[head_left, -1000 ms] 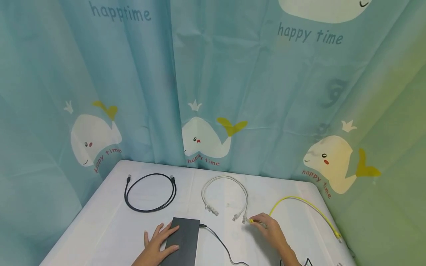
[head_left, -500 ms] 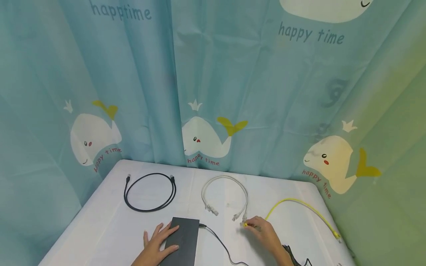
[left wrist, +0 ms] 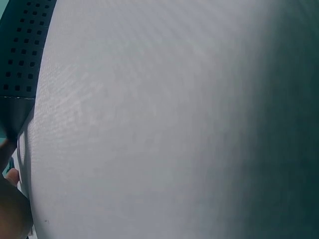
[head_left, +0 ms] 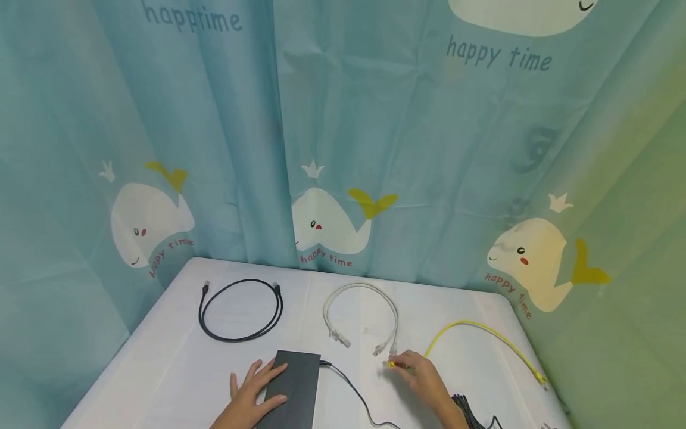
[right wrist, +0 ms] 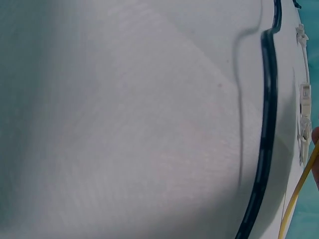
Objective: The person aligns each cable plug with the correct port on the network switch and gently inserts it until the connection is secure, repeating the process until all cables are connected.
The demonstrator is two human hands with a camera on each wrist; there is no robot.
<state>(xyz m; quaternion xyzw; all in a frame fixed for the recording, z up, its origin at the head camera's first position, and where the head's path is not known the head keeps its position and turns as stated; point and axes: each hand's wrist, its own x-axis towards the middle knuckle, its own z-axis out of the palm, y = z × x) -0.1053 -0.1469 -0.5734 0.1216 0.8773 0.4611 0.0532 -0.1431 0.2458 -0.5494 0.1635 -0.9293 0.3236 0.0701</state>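
My left hand (head_left: 248, 398) rests with spread fingers on a flat dark grey box (head_left: 297, 384), thumb and fingertips lying on its top. In the left wrist view the box's side (left wrist: 24, 55) shows rows of small square vent holes. A thin black power cord (head_left: 351, 386) is plugged in near the box's far right corner. My right hand (head_left: 426, 378) pinches one plug end of a yellow network cable (head_left: 485, 328), its clear tip pointing left towards the box. The cable arcs away to the right, and its other plug lies by the table's right edge. In the right wrist view, the yellow cable (right wrist: 297, 194) runs up to the fingertips.
A coiled black network cable (head_left: 236, 341) lies at the back left. Grey network cables (head_left: 397, 316) curve in the middle, their plugs just beyond my right hand. A bundled black cord (head_left: 464, 407) sits beside my right wrist. A blue curtain (head_left: 343, 131) hangs behind the white table (head_left: 177, 322).
My right hand has moved slightly left and nearer to me with the yellow cable's plug, drawing the cable along. The left hand has stayed on the box.
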